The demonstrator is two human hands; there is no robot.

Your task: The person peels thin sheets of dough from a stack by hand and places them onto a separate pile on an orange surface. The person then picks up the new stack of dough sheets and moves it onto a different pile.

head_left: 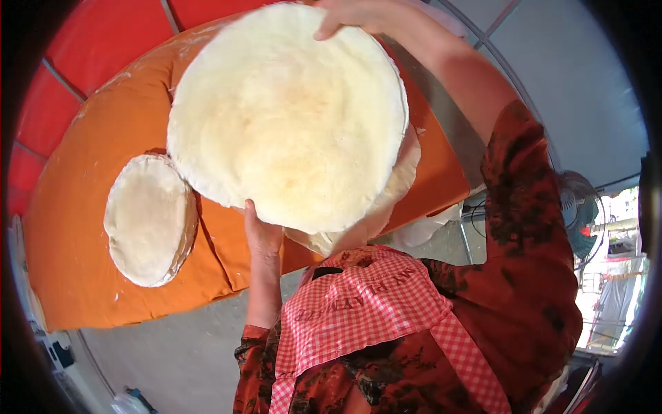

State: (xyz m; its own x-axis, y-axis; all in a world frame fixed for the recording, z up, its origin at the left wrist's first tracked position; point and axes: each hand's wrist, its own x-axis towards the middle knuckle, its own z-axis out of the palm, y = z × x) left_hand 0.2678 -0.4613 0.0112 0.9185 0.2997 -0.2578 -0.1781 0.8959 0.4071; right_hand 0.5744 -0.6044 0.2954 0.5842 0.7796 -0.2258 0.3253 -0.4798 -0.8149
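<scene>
A large round sheet of pale flatbread point(289, 117), faintly browned in its middle, fills the top centre of the head view. My right hand point(355, 15) grips its far edge, thumb on top and the other fingers hidden or cut off by the frame. At the near edge, my left hand point(262, 231) holds it with the thumb showing at the rim; its fingers are underneath, out of sight. More pale sheets point(403, 176) show below its right and near sides. Left of it lies a stack of smaller-looking round flatbreads point(148, 221).
An orange cloth point(76, 241) dusted with flour covers the work surface. Red panels point(103, 48) rise behind it. A fan point(579, 214) stands at the right. Grey floor point(172, 352) runs along the near side.
</scene>
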